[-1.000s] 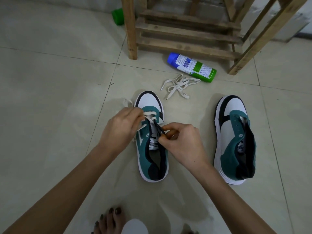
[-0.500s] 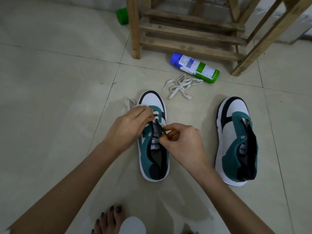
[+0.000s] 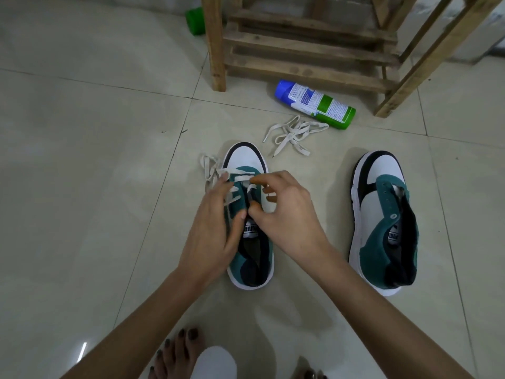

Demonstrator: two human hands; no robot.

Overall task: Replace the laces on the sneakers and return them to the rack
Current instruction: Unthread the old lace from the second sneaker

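Note:
A teal, white and black sneaker (image 3: 246, 157) lies on the floor tiles straight ahead, toe pointing away. A white lace (image 3: 209, 166) crosses its upper eyelets, and its loose end trails off the left side. My left hand (image 3: 213, 228) holds the sneaker's left eyelet flap, fingers along the outside over the lace and thumb at the tongue. My right hand (image 3: 287, 212) has curled fingers that pinch the lace over the right eyelets. The second sneaker (image 3: 382, 222) lies unlaced to the right. The wooden rack (image 3: 308, 53) stands beyond.
A loose pile of white lace (image 3: 292, 135) lies between the sneakers and the rack. A blue and green spray can (image 3: 317, 103) lies on its side by the rack's foot. A green object (image 3: 195, 20) sits left of the rack. My bare toes (image 3: 177, 351) show at the bottom edge.
My right hand has moved up from beside the tongue to the upper right eyelets. My left hand's fingers have straightened along the left flap. More lace crossings show.

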